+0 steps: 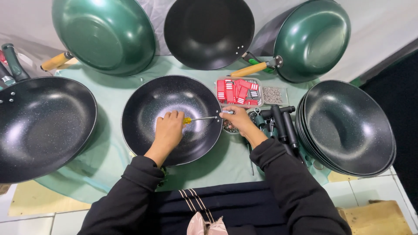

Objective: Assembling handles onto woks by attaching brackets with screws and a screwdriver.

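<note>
You have a big black pan at the left edge of the tabletop. At the far edge a green pan shows its shiny back, and its wooden handle points left. A black pan leans in the middle of the far edge. Another green pan leans near the far right corner. A stack of dark pans sits at the right edge. A clear box holds red packets, and a small tray of tiny metal bits lies just beside it. Some black handles lie close to the stack.
</note>
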